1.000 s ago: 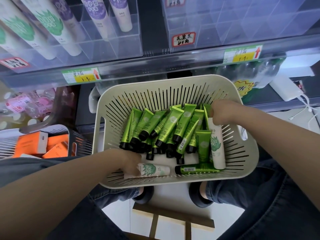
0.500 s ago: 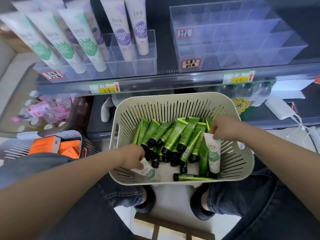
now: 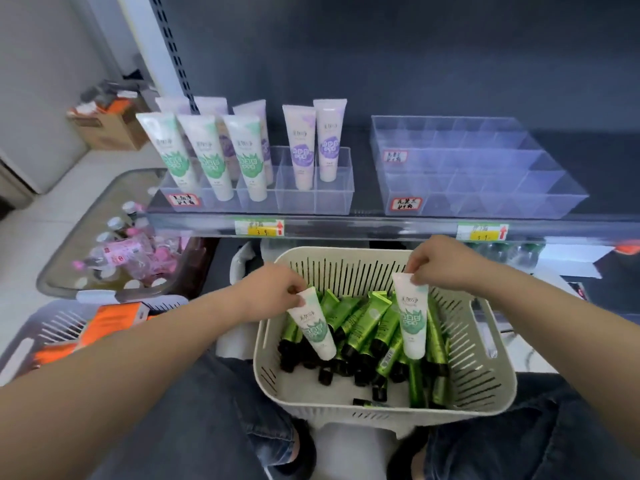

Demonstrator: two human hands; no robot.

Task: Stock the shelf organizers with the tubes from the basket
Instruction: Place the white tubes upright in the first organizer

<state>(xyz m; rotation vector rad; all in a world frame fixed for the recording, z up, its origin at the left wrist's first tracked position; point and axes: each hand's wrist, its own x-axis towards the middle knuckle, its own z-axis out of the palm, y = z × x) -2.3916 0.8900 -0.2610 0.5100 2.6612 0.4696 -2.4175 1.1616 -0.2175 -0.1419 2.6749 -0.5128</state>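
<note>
A cream slotted basket (image 3: 485, 386) sits between my knees, holding several small green tubes (image 3: 363, 323) with black caps. My left hand (image 3: 273, 292) pinches the crimped end of a white tube with a green print (image 3: 313, 329), hanging cap down over the basket's left side. My right hand (image 3: 446, 263) pinches a second white and green tube (image 3: 412, 320) the same way over the right side. On the shelf above, a clear organizer (image 3: 332, 199) at the left holds white tubes with green prints (image 3: 207, 157) and purple prints (image 3: 315, 147). A second clear organizer (image 3: 485, 178) at the right stands empty.
Yellow price tags (image 3: 259, 228) line the shelf edge. A grey basket with orange boxes (image 3: 114, 317) sits at my left. Behind it a glass bin holds pink packets and bottles (image 3: 121, 254). A cardboard box (image 3: 107, 123) stands on the floor at the far left.
Both hands have lifted their white tubes up out of the basket, now hanging cap down. The view has tilted up, showing more of the shelf.
</note>
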